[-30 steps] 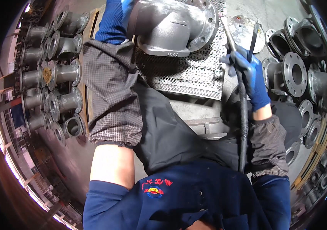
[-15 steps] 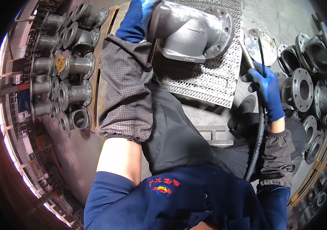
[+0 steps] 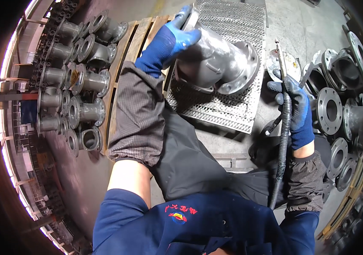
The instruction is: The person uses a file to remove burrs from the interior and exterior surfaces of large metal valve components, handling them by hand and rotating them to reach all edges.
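A grey cast-metal flanged valve body (image 3: 215,63) rests tilted on a ridged metal grate in front of me. My left hand (image 3: 181,36), in a blue glove, grips its far left flange, fingers over the rim and thumb toward me. On the right, my gloved right hand (image 3: 294,100) is closed round a slim rod-shaped grinding tool (image 3: 281,59) with a small tip pointing away from me. A black corrugated hose (image 3: 282,144) runs from the tool back toward my body. A flat grey bar (image 3: 307,72) slants past the same hand; whether I hold it is unclear.
The metal grate (image 3: 249,97) stands on the concrete floor beside a wooden pallet (image 3: 124,55). Several flanged castings (image 3: 88,110) line the left. More castings (image 3: 329,108) crowd the right, close to my right hand. A round whitish disc (image 3: 292,66) lies beyond that hand.
The valve body has tipped and turned, its right flange swinging toward me. My left hand has shifted right with its flange. My right hand has moved slightly nearer, and the tool now points straight ahead.
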`<state>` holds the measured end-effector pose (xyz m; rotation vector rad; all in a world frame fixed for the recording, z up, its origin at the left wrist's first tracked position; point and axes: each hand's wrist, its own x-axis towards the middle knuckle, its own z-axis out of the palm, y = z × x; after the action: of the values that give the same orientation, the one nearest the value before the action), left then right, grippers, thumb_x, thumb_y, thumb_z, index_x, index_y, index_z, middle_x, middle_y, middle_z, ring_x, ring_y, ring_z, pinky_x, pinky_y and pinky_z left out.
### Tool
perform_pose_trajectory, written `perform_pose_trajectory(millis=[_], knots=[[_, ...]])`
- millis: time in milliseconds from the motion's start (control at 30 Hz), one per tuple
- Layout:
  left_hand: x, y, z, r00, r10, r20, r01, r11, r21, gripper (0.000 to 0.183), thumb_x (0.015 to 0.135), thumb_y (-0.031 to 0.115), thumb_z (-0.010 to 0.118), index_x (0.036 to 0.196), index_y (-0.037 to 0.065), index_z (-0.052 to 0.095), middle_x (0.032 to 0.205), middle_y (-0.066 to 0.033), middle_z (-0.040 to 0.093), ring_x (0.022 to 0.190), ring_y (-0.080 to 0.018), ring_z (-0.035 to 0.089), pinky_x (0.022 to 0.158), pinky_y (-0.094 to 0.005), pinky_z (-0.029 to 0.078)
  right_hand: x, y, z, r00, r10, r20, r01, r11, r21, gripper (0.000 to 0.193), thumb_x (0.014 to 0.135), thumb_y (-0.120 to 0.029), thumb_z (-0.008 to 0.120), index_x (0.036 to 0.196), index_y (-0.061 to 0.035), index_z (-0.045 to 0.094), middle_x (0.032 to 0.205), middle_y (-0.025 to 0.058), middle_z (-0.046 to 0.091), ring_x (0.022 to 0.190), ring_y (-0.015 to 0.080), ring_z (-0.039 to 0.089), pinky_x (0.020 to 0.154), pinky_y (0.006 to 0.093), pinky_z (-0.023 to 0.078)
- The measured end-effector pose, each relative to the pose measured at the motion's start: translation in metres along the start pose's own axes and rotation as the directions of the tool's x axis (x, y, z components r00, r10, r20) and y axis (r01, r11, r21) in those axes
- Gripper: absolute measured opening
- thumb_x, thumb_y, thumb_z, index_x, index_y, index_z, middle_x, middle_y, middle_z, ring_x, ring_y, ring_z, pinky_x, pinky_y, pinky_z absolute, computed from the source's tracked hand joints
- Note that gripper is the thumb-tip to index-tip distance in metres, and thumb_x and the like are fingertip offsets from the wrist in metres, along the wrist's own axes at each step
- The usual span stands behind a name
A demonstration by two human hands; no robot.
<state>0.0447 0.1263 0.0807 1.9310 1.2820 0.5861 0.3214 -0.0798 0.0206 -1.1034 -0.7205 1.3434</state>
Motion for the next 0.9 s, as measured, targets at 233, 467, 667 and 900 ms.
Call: perform_pose_trajectory(millis=[233,467,667,900], knots=[[-0.012,0.001,0.017,0.993,0.015,-0.115,-0.010,0.999,0.042,0.084,0.071,0.047,0.072,0.137,0.005,0.042,0.111,-0.0180,0.064,0.098,-0.0236,0.064,0.085,-0.0300,0.050,-0.006,-0.004,0.011,1.000,0.015,-0.022,-0.011,0.988,0.153,0.054,0.096,-0.039,0.041,0.122,0.0071,0.050,0.092,0.0129,0.068,0.057,0.0033,0.052,0.040,0.0135,0.034],[-0.021,-0.002,0.025,0.909,0.417,-0.007,-0.403,0.882,0.245,0.070,0.066,0.012,0.078,0.131,0.014,0.051,0.116,-0.0124,0.063,0.102,-0.0264,0.063,0.090,-0.0327,0.050,-0.008,-0.007,0.013,0.995,0.021,0.101,-0.049,0.958,0.281,0.056,0.100,-0.033,0.034,0.131,0.0130,0.038,0.102,0.0193,0.066,0.064,0.0063,0.059,0.053,0.0130,0.047],[-0.044,0.009,0.029,0.694,0.715,0.089,-0.638,0.553,0.537,0.053,0.070,0.014,0.072,0.121,0.009,0.057,0.114,-0.0127,0.062,0.107,-0.0314,0.059,0.094,-0.0423,0.045,-0.022,0.000,0.011,0.975,-0.167,0.144,0.131,0.963,0.234,0.049,0.099,-0.023,0.039,0.131,0.0132,0.037,0.105,0.0271,0.062,0.068,0.0125,0.061,0.062,0.0174,0.050],[-0.076,-0.046,0.007,0.719,0.695,-0.031,-0.435,0.484,0.759,0.055,0.071,0.009,0.063,0.125,0.006,0.051,0.123,-0.0167,0.056,0.112,-0.0348,0.054,0.096,-0.0406,0.042,-0.025,0.013,0.014,0.647,-0.615,0.451,0.687,0.727,0.006,0.039,0.092,-0.015,0.053,0.130,-0.0099,0.046,0.109,0.0242,0.061,0.075,0.0143,0.060,0.067,0.0221,0.048]])
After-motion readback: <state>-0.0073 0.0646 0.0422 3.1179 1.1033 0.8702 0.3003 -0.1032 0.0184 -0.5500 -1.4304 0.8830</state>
